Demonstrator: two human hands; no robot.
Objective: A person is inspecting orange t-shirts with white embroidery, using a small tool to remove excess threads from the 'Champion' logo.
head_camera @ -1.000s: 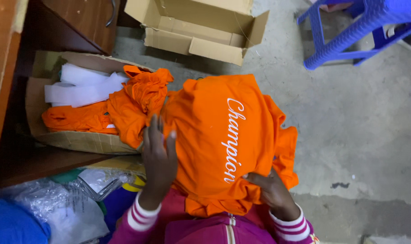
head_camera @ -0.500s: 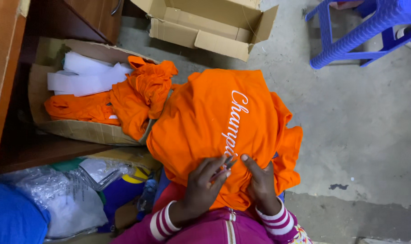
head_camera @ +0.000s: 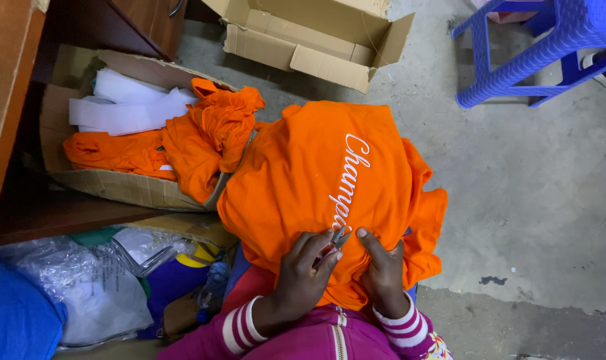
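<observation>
Grey concrete floor (head_camera: 516, 173), blue stool (head_camera: 543, 53)

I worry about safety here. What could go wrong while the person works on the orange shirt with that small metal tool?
1. The left hand holds small metal snips right beside the right hand; the blades could perhaps nick a fingertip.
2. The snips rest on the orange shirt near its white lettering, so a slip may cut the fabric or stitching.
3. The shirt lies draped over the lap above the concrete floor; it might slide down and get dirty.
</observation>
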